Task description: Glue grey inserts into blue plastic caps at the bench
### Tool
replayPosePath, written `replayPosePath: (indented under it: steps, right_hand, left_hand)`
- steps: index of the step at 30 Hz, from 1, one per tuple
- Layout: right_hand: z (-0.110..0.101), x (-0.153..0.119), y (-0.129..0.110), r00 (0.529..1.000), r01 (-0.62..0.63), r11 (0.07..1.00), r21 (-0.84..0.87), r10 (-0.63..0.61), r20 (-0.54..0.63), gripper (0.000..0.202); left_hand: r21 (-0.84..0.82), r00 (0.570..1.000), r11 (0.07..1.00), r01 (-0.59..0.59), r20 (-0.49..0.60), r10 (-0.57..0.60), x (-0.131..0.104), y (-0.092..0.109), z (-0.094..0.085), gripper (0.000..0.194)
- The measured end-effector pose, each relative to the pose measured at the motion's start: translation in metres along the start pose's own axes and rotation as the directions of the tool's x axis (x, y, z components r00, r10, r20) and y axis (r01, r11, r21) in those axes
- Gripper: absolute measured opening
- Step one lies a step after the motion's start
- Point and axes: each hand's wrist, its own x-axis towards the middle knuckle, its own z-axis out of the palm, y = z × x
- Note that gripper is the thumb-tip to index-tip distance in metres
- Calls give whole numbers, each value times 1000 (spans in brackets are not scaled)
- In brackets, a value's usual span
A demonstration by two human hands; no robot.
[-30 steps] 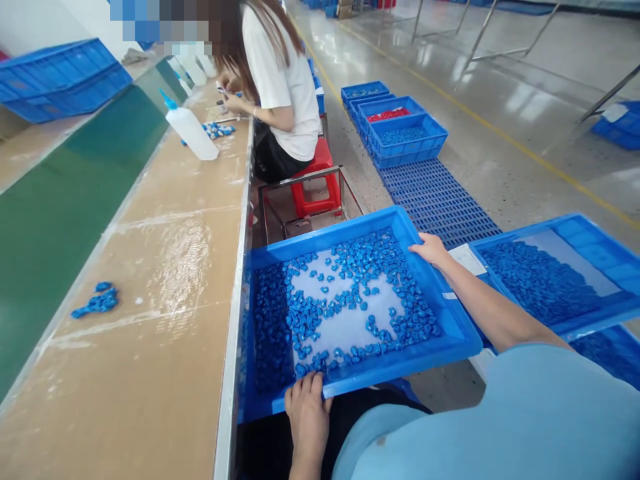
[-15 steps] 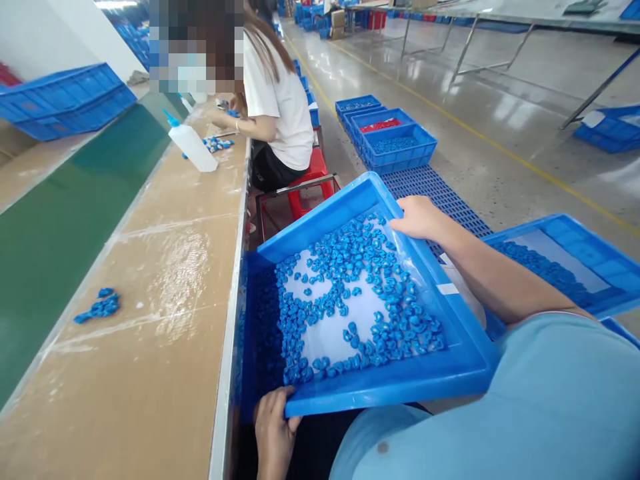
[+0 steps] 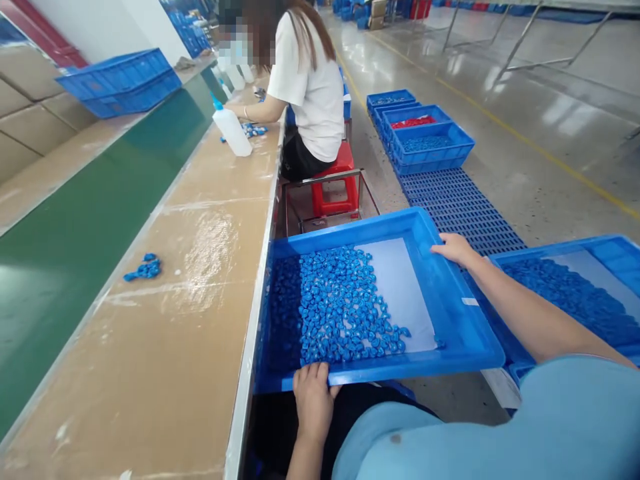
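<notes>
A large blue tray (image 3: 463,333) is held beside the workbench, its left end in shadow at the bench edge. Many small blue pieces (image 3: 340,300) lie over its left and middle parts, and a white sheet (image 3: 400,280) shows bare toward the right. My left hand (image 3: 314,393) grips the near rim, fingers over the edge. At the far right corner, my right hand (image 3: 454,250) is closed on the rim. A small heap of blue pieces (image 3: 145,268) rests on the brown bench top (image 3: 180,373).
A white bottle (image 3: 233,132) with a blue tip stands on the bench near a seated person (image 3: 317,87). A second tray (image 3: 620,250) of blue pieces is at right. Blue crates (image 3: 435,157) sit beyond on the floor. A green belt (image 3: 100,200) runs at left.
The tray's raised right side has come down, so it looks more level. Its pieces have slid left, baring the sheet at right. Both hands still grip the rim.
</notes>
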Motion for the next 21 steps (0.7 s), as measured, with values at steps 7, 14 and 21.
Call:
replayPosePath:
  steps: [7, 14, 21]
  right_hand:
    - [23, 3, 27, 995, -101, 994, -41, 102, 17, 20]
    - [61, 16, -35, 870, 483, 875, -22, -483, -104, 28]
    - [162, 16, -115, 895, 423, 901, 97, -432, 109, 49]
  left_hand:
    - [-17, 992, 999, 37, 125, -35, 1, 24, 7, 19]
    - [-308, 986, 948, 75, 163, -25, 39, -15, -3, 44]
    - [-100, 716, 715, 691, 223, -661, 92, -51, 4, 70]
